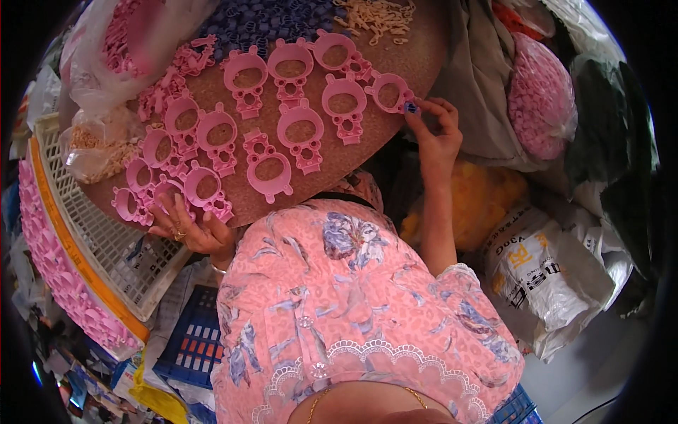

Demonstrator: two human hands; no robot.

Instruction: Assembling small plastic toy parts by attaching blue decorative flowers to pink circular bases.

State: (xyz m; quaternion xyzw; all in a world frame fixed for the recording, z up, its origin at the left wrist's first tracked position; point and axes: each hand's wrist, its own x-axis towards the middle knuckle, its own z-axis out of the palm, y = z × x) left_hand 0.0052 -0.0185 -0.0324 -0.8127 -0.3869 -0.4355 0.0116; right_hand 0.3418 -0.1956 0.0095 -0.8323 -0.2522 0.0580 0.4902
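Flowered blouse [353, 283] in front — past it, the right hand [436, 134] pinches a blue piece [411, 108] beside a pink frame [378, 88]; left hand [185, 230] over other frames [167, 186] — can't tell if gripping.

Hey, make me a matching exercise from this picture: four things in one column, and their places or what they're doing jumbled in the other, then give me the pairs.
Things:
1. Left hand
2. White basket
3. Right hand
4. Pile of blue pieces

Places and states:
A. At the picture's top, beside cream pieces
B. Pinching a small blue piece next to a pink frame
C. Over pink frames
D. Left of the table

Pairs: 1-C, 2-D, 3-B, 4-A
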